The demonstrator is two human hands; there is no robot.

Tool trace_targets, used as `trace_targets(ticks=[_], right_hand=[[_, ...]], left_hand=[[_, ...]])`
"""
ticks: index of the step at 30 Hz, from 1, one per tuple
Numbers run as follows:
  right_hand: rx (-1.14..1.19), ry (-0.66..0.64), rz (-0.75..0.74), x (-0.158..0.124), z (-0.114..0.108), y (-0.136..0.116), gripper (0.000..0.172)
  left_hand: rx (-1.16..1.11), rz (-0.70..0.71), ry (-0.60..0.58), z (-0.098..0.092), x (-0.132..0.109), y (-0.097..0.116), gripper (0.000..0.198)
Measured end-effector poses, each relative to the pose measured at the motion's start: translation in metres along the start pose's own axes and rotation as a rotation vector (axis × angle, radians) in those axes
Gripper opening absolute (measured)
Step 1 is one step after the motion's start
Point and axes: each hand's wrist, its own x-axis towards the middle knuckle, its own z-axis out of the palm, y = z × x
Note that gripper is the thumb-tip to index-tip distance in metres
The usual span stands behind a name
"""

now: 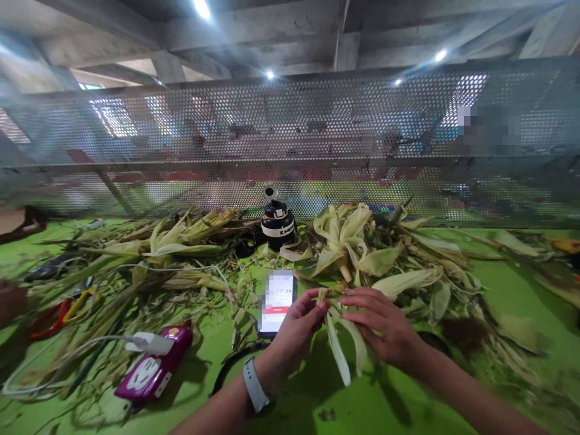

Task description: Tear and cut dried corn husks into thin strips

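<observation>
Both of my hands meet over the green table, just right of a lit phone (276, 302). Between them hang pale strips of corn husk (336, 350), gathered into a small knot or bundle at the top. My left hand (299, 323) pinches this bundle between thumb and fingertips. Fingers of my right hand (383, 323) close on the husk from the other side; its thumb is mostly hidden. Right behind my hands lies a large spread of dried corn husks (342, 235).
A purple power bank (156, 365) with a white plug and cable lies front left, near scissors (67, 311) with red and yellow handles. A black bottle (277, 226) stands at the back before a perforated metal screen (290, 133). More husks (181, 241) cover the left. Another person's hand (11, 302) shows at the left edge.
</observation>
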Motion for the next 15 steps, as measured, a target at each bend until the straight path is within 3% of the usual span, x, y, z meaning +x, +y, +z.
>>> trace_targets(ticks=[5,7,12,15], right_hand=[[0.285,0.087,0.338,0.0,0.005,-0.008,0.009],[0.282,0.039,0.31,-0.001,0.007,-0.01,0.014],[0.22,-0.132,0.004,-0.001,0.01,-0.014,0.028],[0.356,-0.141,0.159,0.004,0.004,-0.019,0.026]], left_hand=[[0.04,-0.052,-0.008,-0.001,0.0,-0.004,0.038],[0.03,-0.065,-0.017,-0.003,0.001,-0.008,0.039],[-0.003,-0.044,-0.043,-0.005,0.002,-0.015,0.043],[0.029,-0.073,-0.099,-0.005,0.003,-0.014,0.041]])
